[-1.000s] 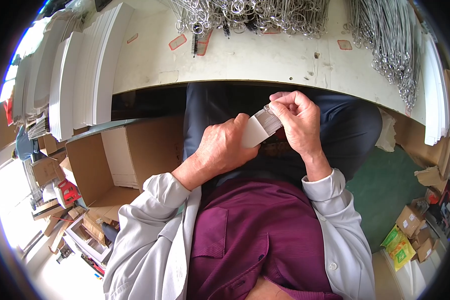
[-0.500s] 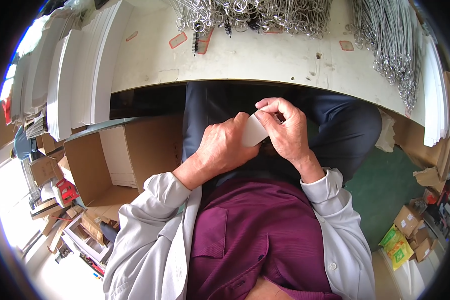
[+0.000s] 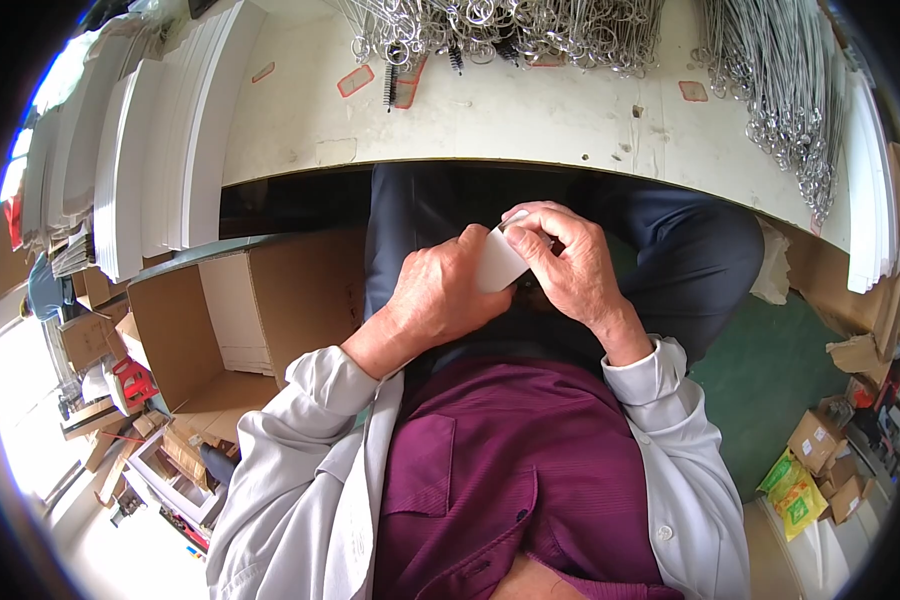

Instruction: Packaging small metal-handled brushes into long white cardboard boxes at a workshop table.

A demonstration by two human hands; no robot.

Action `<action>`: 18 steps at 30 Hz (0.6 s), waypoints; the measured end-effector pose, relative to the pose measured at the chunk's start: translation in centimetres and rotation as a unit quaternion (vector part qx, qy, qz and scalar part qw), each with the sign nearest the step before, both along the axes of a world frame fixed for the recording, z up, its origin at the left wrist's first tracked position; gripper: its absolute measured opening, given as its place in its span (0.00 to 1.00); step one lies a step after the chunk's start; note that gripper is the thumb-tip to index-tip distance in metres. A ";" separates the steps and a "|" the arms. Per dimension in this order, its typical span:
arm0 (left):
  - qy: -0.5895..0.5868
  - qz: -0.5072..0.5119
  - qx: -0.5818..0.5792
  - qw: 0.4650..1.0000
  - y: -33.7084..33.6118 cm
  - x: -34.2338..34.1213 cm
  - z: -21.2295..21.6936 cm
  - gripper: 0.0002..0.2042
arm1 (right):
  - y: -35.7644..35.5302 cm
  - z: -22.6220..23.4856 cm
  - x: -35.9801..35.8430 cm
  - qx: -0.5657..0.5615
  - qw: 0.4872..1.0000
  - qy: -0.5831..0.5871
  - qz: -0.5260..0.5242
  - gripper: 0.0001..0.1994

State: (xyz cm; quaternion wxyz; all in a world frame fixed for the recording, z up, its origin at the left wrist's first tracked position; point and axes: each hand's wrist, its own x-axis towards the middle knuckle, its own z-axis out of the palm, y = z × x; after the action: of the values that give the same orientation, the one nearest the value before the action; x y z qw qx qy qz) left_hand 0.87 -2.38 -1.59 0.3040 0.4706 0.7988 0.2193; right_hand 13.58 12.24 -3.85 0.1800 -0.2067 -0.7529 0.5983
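Over my lap, in front of the table edge, I hold a small white box (image 3: 502,264), of which one end shows. My left hand (image 3: 438,290) is wrapped round its body from the left, covering most of it. My right hand (image 3: 576,262) is closed at the box's far upper end, thumb and fingers pinching a white flap there. Whatever is inside the box is hidden.
A pale table (image 3: 470,125) spans the far side. It bears a heap of looped wire-handled brushes (image 3: 510,30) and a second wire bundle (image 3: 785,110). White boxes (image 3: 160,150) are stacked at left. An open carton (image 3: 235,385) stands below them at my left.
Both hands and the box have shifted slightly left. The right fingers have moved over the box's far end, and its flap edge now shows between them.
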 end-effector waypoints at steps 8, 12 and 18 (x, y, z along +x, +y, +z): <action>-0.015 0.008 0.011 1.000 0.1 -0.4 0.7 0.25 | -0.2 0.3 0.4 -0.065 0.997 -0.017 -0.030 0.10; -0.023 0.012 0.009 1.000 0.1 -0.4 0.8 0.25 | -0.3 0.4 0.8 -0.094 0.995 0.000 -0.039 0.11; -0.027 0.029 0.022 0.999 0.2 -0.3 1.0 0.25 | -0.9 0.8 1.1 -0.085 0.995 0.002 -0.053 0.13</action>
State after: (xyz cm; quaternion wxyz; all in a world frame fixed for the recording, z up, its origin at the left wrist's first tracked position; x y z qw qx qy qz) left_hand 0.52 -2.22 -0.55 0.3084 0.4478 0.7986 0.2581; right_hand 14.65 11.34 -3.08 0.1953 -0.2596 -0.6870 0.6500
